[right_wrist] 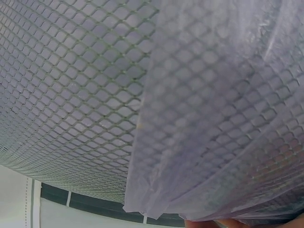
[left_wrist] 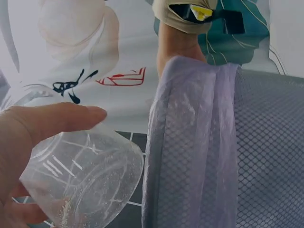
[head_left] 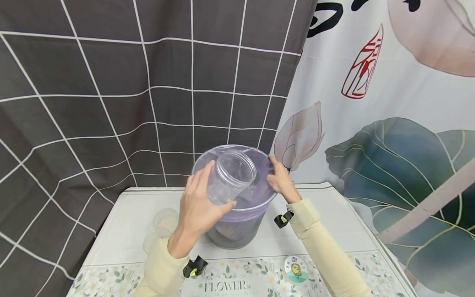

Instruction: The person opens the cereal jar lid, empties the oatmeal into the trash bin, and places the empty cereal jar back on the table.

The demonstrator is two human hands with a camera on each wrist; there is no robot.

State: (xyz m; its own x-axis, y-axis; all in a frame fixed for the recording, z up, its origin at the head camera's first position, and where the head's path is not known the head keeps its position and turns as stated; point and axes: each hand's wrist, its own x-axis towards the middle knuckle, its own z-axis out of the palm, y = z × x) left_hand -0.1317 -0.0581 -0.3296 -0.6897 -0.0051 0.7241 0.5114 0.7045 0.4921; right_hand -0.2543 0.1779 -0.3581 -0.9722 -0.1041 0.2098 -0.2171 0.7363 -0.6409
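My left hand [head_left: 198,212] holds a clear plastic jar [head_left: 231,175] over the mouth of a mesh wastebasket [head_left: 233,235]. The jar is tilted, its lidless threaded mouth facing up and to the right. In the left wrist view, whitish specks show in the jar [left_wrist: 85,175], between thumb and fingers. A thin purple plastic bag [head_left: 262,175] lines the basket and folds over its rim. My right hand [head_left: 281,179] grips the basket's right rim with the bag. In the right wrist view, the mesh and bag [right_wrist: 190,118] hide most of that hand.
Translucent round discs [head_left: 165,218] lie on the white table [head_left: 133,214], left of the basket. A round sunflower-patterned piece [head_left: 295,269] lies on the floral table cover at the front. A dark grid curtain [head_left: 170,107] and a printed white one [head_left: 311,86] hang behind.
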